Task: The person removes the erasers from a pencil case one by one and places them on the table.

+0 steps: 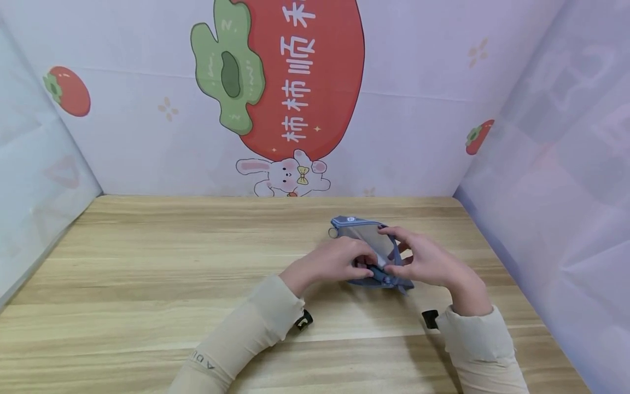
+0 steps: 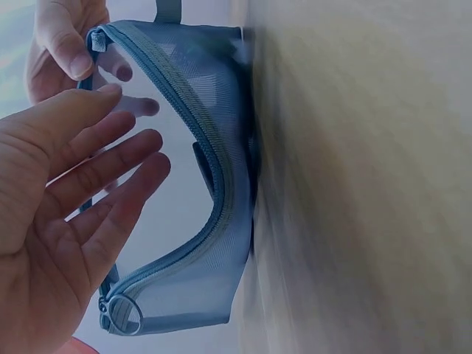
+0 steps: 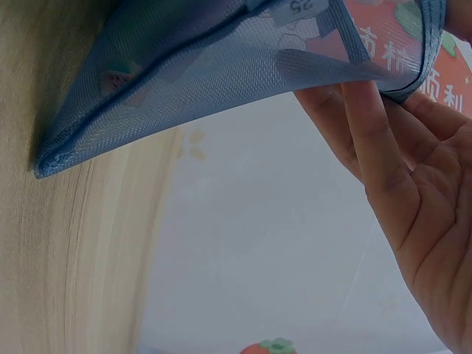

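blue mesh makes up the zip pouch [image 1: 363, 234], which sits on the wooden table [image 1: 147, 273], right of the middle in the head view, its mouth unzipped and gaping. the right hand [image 1: 430, 260] grips it at its right end, thumb and fingers curled about the rim. the left hand [image 1: 339, 260] is at the mouth; the left wrist view shows its fingers loosely extended across the opening, with nothing held between them. a round ring [image 2: 125, 315] hangs from the zip at one end, and a strap [image 2: 169, 10] sticks out at the other. the right wrist view shows a pale label [image 3: 301, 9] marked 25, upside down. a dark piece [image 2: 203, 169] shows at the mouth; what it is, i cannot tell. 2 beige sleeves [image 1: 246, 323] cover the forearms. behind the table, the pale backdrop [image 1: 418, 137] bears 1 large red fruit [image 1: 339, 82] above a white rabbit [image 1: 287, 174].
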`<state>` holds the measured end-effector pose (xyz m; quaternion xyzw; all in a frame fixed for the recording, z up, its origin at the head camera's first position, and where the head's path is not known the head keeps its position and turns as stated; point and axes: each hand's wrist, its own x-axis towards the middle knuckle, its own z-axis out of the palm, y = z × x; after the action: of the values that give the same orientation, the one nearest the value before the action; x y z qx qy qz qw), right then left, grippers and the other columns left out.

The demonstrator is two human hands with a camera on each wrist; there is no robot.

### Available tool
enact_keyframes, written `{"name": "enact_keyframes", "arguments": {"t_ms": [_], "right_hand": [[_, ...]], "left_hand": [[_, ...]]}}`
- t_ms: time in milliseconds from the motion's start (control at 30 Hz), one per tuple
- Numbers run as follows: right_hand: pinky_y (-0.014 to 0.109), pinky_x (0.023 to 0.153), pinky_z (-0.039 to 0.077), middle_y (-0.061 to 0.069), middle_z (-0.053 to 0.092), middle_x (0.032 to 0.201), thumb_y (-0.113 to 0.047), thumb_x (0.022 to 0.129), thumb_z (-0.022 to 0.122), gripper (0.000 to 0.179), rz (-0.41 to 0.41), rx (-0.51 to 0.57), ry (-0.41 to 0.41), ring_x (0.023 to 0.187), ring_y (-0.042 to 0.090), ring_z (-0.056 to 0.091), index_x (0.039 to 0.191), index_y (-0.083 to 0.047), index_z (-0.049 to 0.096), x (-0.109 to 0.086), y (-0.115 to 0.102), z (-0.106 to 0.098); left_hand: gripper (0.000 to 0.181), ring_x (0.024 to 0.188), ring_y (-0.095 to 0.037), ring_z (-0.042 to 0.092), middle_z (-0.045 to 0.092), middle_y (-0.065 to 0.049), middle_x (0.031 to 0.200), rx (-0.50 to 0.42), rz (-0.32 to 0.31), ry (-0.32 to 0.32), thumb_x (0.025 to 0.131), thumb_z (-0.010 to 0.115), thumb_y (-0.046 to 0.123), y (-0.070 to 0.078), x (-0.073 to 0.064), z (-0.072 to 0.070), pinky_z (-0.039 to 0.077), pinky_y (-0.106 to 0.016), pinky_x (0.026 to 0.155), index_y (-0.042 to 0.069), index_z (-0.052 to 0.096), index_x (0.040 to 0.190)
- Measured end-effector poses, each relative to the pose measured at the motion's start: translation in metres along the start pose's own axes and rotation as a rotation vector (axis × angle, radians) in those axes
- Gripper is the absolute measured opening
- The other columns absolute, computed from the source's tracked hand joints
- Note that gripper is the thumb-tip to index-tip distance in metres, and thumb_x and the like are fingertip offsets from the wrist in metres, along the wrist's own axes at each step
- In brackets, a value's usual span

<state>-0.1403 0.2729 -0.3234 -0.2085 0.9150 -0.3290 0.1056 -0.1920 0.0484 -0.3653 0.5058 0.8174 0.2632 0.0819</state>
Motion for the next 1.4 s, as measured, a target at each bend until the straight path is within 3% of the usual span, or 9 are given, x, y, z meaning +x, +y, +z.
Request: {"name": "enact_keyframes", "arguments": {"t_ms": [267,433,667,967,1400], "right_hand": [[0.028,0.078,0.059,0.021,0.054,0.132,-0.015,0.087,0.075,0.073,-0.001,-0.005,-0.002,0.108,0.028,0.06,0.149,-0.005,0.038,-0.003,-0.001,-0.004],[0.028,0.078,0.058,0.021,0.054,0.134,-0.014,0.087,0.074,0.072,-0.008,0.0,-0.009,0.109,0.028,0.06,0.149,-0.006,0.039,-0.004,-0.003,-0.004],[0.026,0.078,0.058,0.022,0.055,0.134,-0.013,0.087,0.075,0.07,-0.034,0.011,-0.008,0.109,0.031,0.061,0.148,-0.005,0.04,-0.005,-0.004,-0.003],[0.025,0.078,0.057,0.023,0.054,0.136,-0.01,0.087,0.074,0.069,-0.039,0.017,0.001,0.109,0.031,0.061,0.147,-0.004,0.041,-0.005,-0.003,-0.002],[0.026,0.077,0.057,0.02,0.057,0.133,-0.014,0.087,0.075,0.068,-0.037,-0.027,0.008,0.107,0.027,0.061,0.146,-0.006,0.043,-0.005,-0.003,-0.002]], "left_hand": [[0.023,0.081,-0.001,0.061,0.072,0.003,0.097,-0.151,-0.012,-0.075,0.092,0.071,0.023,0.001,0.02,0.002,0.05,-0.012,0.076,0.011,0.071,0.113],[0.021,0.077,0.0,0.061,0.072,0.002,0.09,-0.226,-0.005,-0.101,0.091,0.073,0.02,-0.003,0.026,0.01,0.05,-0.012,0.073,0.009,0.072,0.109],[0.021,0.079,0.001,0.062,0.072,-0.001,0.094,-0.299,-0.007,-0.133,0.09,0.072,0.012,-0.009,0.031,0.019,0.051,-0.012,0.075,0.006,0.071,0.111],[0.022,0.076,0.001,0.058,0.07,-0.001,0.089,-0.286,-0.05,-0.123,0.09,0.072,0.011,-0.009,0.035,0.024,0.049,-0.011,0.072,0.004,0.071,0.11],[0.019,0.075,0.004,0.06,0.074,-0.002,0.091,-0.229,-0.062,-0.097,0.09,0.071,0.011,-0.006,0.039,0.028,0.048,-0.009,0.072,0.006,0.073,0.108]]}}
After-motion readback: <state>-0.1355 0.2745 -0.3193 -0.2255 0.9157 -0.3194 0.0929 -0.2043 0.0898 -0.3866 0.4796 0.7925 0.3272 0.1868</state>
